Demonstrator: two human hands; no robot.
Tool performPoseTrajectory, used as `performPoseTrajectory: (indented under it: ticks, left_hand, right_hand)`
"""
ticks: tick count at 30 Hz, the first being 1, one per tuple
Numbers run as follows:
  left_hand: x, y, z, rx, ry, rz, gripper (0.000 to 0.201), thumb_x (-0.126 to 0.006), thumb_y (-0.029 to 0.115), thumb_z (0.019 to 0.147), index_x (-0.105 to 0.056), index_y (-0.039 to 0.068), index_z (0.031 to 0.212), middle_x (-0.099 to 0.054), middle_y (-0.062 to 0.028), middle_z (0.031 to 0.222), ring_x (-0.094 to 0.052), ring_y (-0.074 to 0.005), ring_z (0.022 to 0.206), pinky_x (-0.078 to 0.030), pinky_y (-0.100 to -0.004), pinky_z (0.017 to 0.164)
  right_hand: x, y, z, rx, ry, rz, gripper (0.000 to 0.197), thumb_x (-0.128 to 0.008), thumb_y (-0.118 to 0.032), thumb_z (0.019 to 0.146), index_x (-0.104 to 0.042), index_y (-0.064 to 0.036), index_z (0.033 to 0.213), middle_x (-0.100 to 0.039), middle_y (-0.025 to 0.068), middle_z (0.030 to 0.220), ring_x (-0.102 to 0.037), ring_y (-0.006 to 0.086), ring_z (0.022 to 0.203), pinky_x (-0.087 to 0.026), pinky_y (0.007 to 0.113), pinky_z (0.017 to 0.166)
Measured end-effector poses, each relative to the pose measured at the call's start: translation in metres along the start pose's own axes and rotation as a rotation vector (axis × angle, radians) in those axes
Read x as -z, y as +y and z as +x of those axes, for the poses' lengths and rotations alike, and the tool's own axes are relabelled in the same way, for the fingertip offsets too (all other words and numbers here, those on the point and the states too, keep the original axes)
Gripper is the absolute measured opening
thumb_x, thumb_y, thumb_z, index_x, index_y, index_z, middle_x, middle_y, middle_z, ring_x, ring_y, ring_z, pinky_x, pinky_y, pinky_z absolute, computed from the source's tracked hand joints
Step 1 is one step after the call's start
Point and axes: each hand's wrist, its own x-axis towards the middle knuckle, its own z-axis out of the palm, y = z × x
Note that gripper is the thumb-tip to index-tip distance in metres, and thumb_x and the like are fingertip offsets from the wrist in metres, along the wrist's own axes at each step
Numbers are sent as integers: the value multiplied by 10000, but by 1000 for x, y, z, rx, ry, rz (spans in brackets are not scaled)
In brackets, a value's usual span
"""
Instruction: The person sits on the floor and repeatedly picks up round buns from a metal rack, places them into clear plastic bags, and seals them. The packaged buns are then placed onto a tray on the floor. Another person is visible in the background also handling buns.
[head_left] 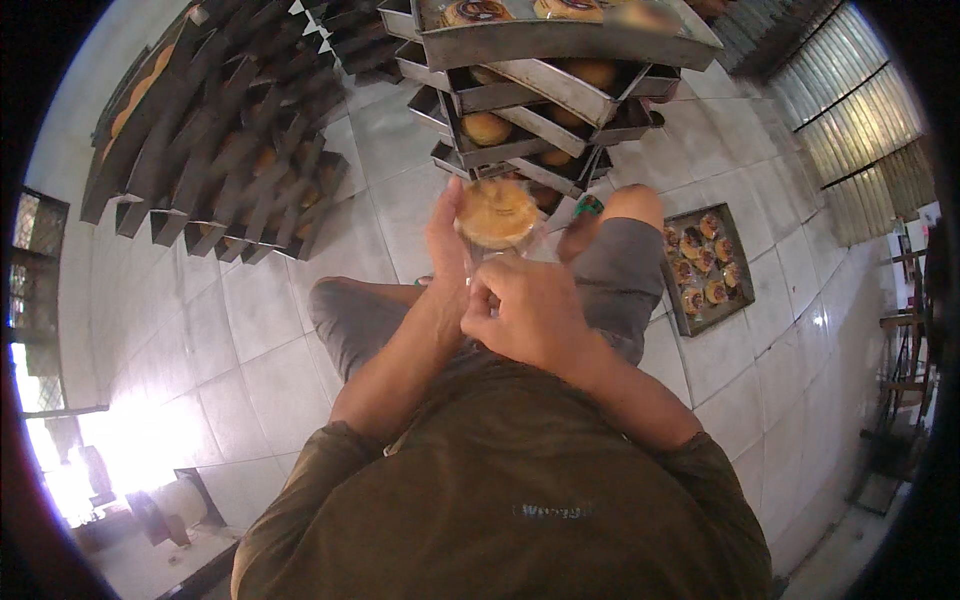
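A round golden bun (498,212) sits inside a clear plastic bag (541,243) in front of my lap. My left hand (447,250) is closed round the left side of the bagged bun, thumb up along its edge. Just below the bun, my right hand (532,308) is closed with curled fingers at the near end of the bag, which it seems to pinch. The fingertips of the right hand are partly hidden.
Ahead stands a tall crisscross stack of metal trays (570,52) with buns. More stacked dark trays (220,150) are at the left. A tray of bagged topped buns (740,292) lies on the tiled floor (255,320) to the right. Lower left is a white roll (180,503).
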Motion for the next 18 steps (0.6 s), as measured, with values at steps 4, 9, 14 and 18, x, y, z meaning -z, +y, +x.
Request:
performPoseTrajectory:
  ticks: [4, 9, 14, 18]
  left_hand:
    - [-8, 7, -9, 60, 272, -234, 568, -505, 511, 977, -557, 42, 1292, -613, -182, 1289, -607, -341, 1139, -507, -524, 990]
    - [-34, -21, -45, 365, -148, -229, 618, -550, 473, 977, -470, 37, 1409, -511, -185, 1431, -525, -332, 1273, -464, -529, 1054]
    - [-31, -50, -64, 301, -33, 427, 694, -656, 442, 964, -453, 30, 1484, -584, -156, 1363, -581, -255, 1189, -454, -468, 1037]
    - [35, -77, 6, 253, -115, 980, 500, -731, 309, 950, -621, -17, 1313, -695, -85, 1150, -634, -161, 995, -491, -329, 945]
  right_hand:
    - [72, 6, -22, -231, -52, 435, 210, -785, -82, 715, -690, -64, 901, -725, 114, 877, -707, 294, 795, -534, 437, 749]
    - [108, 14, -37, -44, 176, 24, 375, -801, -111, 729, -713, -29, 1083, -746, 142, 985, -717, 368, 960, -466, 491, 1030]
    - [117, 46, -96, -298, 244, 324, 402, -807, -216, 816, -719, 9, 1137, -752, 126, 1010, -721, 206, 938, -533, 358, 919]
    - [73, 127, -132, -754, 230, 550, 325, -771, -210, 874, -729, 45, 1072, -740, 80, 917, -665, 112, 817, -528, 280, 747]
